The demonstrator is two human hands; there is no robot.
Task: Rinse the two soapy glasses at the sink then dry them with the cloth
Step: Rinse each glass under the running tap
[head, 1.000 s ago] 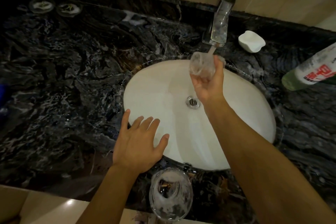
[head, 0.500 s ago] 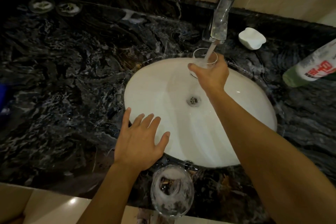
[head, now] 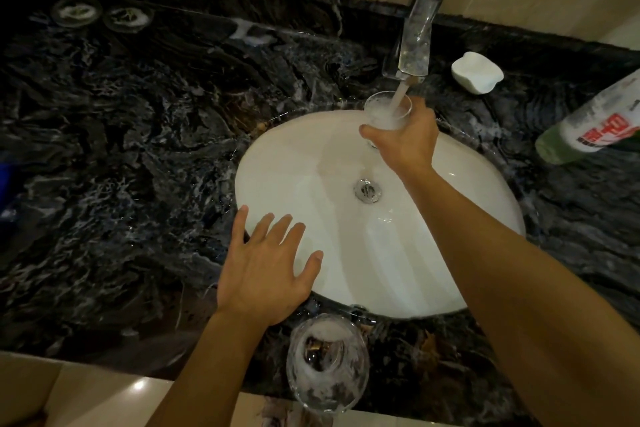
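Right hand (head: 401, 146) gripped first glass (head: 388, 111) under the tap (head: 415, 42), rinsing; left hand (head: 263, 274) lay, fingers (head: 277, 229) spread; second glass (head: 327, 367) probably next.

Held under the tap (head: 415, 35), over the sink (head: 398, 270)'s far side: one glass (head: 386, 111). On the counter (head: 121, 166) just before the sink: the second glass (head: 327, 367). Right of the tap: a soap dish (head: 477, 72), then a bottle (head: 595, 125); far left, perhaps two small dishes (head: 76, 11)
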